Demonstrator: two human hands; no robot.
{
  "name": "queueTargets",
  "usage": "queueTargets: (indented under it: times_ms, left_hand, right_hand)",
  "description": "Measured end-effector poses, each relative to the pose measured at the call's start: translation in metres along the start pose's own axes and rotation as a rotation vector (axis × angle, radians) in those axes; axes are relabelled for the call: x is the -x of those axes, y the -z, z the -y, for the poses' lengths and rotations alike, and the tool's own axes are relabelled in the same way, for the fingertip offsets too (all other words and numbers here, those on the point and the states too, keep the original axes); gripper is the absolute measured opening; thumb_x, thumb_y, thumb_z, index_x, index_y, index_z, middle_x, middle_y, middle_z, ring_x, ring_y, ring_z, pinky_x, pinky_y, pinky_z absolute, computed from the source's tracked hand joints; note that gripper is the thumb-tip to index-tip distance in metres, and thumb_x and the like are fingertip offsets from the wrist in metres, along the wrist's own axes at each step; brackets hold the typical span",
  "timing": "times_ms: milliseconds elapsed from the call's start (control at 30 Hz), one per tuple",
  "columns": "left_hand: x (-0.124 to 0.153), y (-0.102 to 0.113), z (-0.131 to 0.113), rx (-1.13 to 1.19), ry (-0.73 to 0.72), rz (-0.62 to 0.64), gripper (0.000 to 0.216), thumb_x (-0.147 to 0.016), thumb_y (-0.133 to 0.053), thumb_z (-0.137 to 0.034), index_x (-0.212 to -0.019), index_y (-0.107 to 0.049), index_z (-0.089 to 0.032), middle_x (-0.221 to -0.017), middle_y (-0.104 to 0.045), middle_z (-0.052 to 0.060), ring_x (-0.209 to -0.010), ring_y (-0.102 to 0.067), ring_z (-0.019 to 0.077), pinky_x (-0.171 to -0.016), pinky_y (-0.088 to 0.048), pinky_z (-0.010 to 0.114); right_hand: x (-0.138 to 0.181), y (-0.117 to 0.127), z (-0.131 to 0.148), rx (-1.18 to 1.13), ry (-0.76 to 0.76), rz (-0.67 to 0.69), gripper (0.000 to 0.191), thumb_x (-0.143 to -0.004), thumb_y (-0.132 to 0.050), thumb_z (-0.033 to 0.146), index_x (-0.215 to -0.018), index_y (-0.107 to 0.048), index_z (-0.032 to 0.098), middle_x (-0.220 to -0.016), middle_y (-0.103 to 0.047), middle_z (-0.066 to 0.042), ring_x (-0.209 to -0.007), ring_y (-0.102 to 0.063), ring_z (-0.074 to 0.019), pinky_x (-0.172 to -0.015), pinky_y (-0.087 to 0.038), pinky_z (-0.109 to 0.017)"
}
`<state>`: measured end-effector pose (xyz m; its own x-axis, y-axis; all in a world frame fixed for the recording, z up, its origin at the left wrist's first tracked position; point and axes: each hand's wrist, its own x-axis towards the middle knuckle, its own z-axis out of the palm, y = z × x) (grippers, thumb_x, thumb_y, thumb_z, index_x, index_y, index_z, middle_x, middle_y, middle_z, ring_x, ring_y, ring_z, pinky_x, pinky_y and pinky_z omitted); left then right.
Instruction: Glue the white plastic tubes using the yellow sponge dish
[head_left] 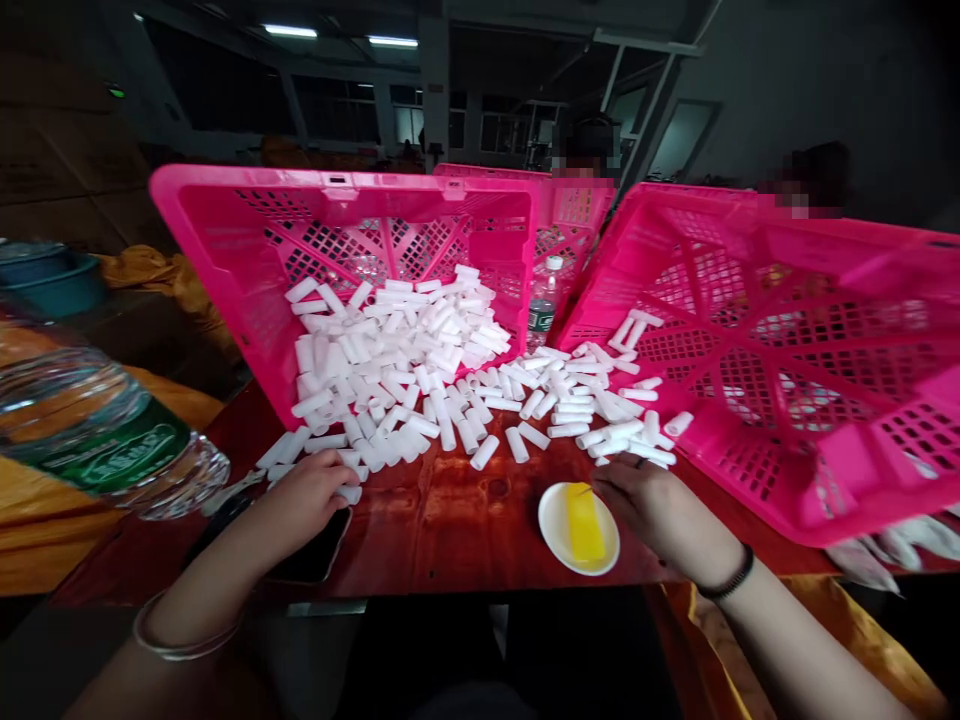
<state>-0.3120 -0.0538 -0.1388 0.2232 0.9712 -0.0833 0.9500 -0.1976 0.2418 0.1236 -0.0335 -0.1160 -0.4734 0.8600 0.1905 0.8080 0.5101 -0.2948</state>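
Note:
My left hand [311,492] is closed with its fingertips on a short white tube [349,494], above a dark phone [319,550]. To the right, my right hand [643,505] is pinched at the edge of a small white dish [551,525]. A flat yellow rectangular piece [585,525] lies in that dish. Something thin shows at my right fingertips, over the yellow piece's upper corner; its kind is too small to tell. In front of both hands, many loose white tubes [405,345] spread over the red-brown table [442,535].
A pink crate [225,290] tipped on its side spills tubes from the left. Another pink crate [757,440] stands tilted at right, with a water bottle [541,305] between them. A large bottle [112,430] is at far left. Two people are partly visible behind the crates.

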Motion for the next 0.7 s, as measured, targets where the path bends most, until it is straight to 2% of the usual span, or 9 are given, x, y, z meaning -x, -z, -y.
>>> queueTargets:
  times_ms: [100, 200, 267, 333, 400, 533, 633, 700]
  left_hand:
    - [-0.008, 0.001, 0.007, -0.041, -0.085, -0.044, 0.021, -0.076, -0.052, -0.025, -0.086, -0.071, -0.026, -0.097, -0.064, 0.007, -0.098, -0.06, 0.0272, -0.088, -0.047, 0.039]
    - [-0.011, -0.001, 0.003, -0.018, -0.167, -0.075, 0.02, -0.08, -0.052, -0.033, -0.087, -0.07, -0.028, -0.1, -0.065, 0.005, -0.099, -0.061, 0.0274, -0.087, -0.048, 0.037]
    - [-0.01, -0.003, -0.009, 0.04, -0.22, -0.113, 0.022, -0.083, -0.052, -0.039, -0.093, -0.069, -0.029, -0.105, -0.066, 0.005, -0.102, -0.061, 0.0269, -0.09, -0.048, 0.036]
    - [-0.008, -0.007, -0.029, 0.133, -0.254, -0.152, 0.025, -0.085, -0.051, -0.041, -0.1, -0.066, -0.029, -0.111, -0.066, 0.005, -0.106, -0.06, 0.0258, -0.092, -0.048, 0.034]
    - [-0.005, -0.014, -0.054, 0.247, -0.262, -0.14, 0.026, -0.088, -0.048, -0.041, -0.106, -0.062, -0.028, -0.112, -0.067, 0.004, -0.105, -0.062, 0.0238, -0.091, -0.05, 0.032]
    - [-0.005, -0.037, -0.113, 0.456, -0.238, -0.093, 0.03, -0.089, -0.051, -0.04, -0.117, -0.058, -0.03, -0.112, -0.069, 0.003, -0.101, -0.066, 0.0225, -0.089, -0.054, 0.032]
    - [-0.013, -0.052, -0.151, 0.527, -0.286, -0.124, 0.033, -0.087, -0.054, -0.033, -0.12, -0.058, -0.032, -0.119, -0.065, 0.005, -0.11, -0.061, 0.0237, -0.095, -0.051, 0.035]
    - [-0.018, -0.056, -0.168, 0.545, -0.324, -0.123, 0.027, -0.088, -0.05, -0.028, -0.113, -0.061, -0.029, -0.117, -0.064, 0.006, -0.111, -0.06, 0.0227, -0.096, -0.05, 0.034]
  right_hand:
    - [-0.007, 0.014, 0.008, 0.159, -0.006, 0.1, 0.024, -0.092, -0.046, 0.021, -0.077, -0.065, 0.019, -0.076, -0.065, -0.006, -0.067, -0.062, -0.0189, -0.061, -0.045, -0.028]
    - [-0.012, 0.025, 0.002, 0.204, -0.062, 0.103, 0.019, -0.093, -0.048, 0.024, -0.091, -0.066, 0.018, -0.083, -0.067, -0.008, -0.072, -0.064, -0.0197, -0.064, -0.044, -0.028]
    - [-0.012, 0.031, -0.009, 0.254, -0.177, 0.1, 0.022, -0.094, -0.044, 0.021, -0.096, -0.066, 0.017, -0.085, -0.069, -0.009, -0.076, -0.065, -0.0201, -0.066, -0.044, -0.028]
    - [-0.009, 0.034, -0.024, 0.337, -0.319, 0.132, 0.023, -0.093, -0.044, 0.016, -0.088, -0.067, 0.014, -0.082, -0.07, -0.011, -0.074, -0.066, -0.0215, -0.065, -0.043, -0.029]
    - [-0.003, 0.031, -0.036, 0.391, -0.403, 0.171, 0.019, -0.088, -0.051, 0.015, -0.08, -0.068, 0.013, -0.079, -0.07, -0.014, -0.073, -0.067, -0.024, -0.063, -0.043, -0.03]
    - [0.004, 0.007, -0.044, 0.374, -0.426, 0.164, 0.019, -0.088, -0.058, 0.027, -0.092, -0.068, 0.012, -0.081, -0.071, -0.014, -0.076, -0.068, -0.0257, -0.066, -0.046, -0.031]
    - [0.003, -0.017, -0.044, 0.361, -0.445, 0.119, 0.019, -0.086, -0.057, 0.021, -0.098, -0.065, 0.009, -0.09, -0.069, -0.018, -0.083, -0.067, -0.0287, -0.071, -0.048, -0.036]
    - [0.008, -0.026, -0.048, 0.359, -0.444, 0.095, 0.019, -0.086, -0.055, 0.016, -0.102, -0.064, 0.009, -0.101, -0.067, -0.02, -0.093, -0.064, -0.03, -0.079, -0.049, -0.039]
